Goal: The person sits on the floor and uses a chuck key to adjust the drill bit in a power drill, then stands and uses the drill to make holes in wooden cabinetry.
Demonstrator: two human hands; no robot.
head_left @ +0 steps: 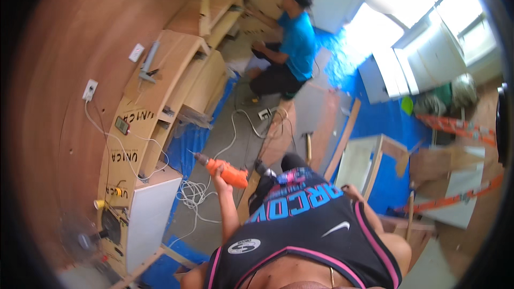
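Note:
My left hand (221, 181) is closed round an orange power drill (229, 174), held out in front of me at the left. A thin bit sticks out of the drill's chuck and points left toward the cabinets. At my right hip, my right hand (352, 192) rests close to the hem of my black jersey; its fingers are small and partly hidden, so I cannot tell what they hold. A low wooden cabinet (152, 176) with a white side panel stands left of the drill. White cords (195, 198) lie coiled on the floor below it.
A co-worker in a blue shirt (297, 43) squats by the far cabinets. A caulking gun (150, 61) and a phone (122, 124) lie on the cabinet top, and a fan (110, 227) is near left. A hammer (309, 147), a cabinet box (369, 155) and orange ladder rails (460, 128) lie ahead and right.

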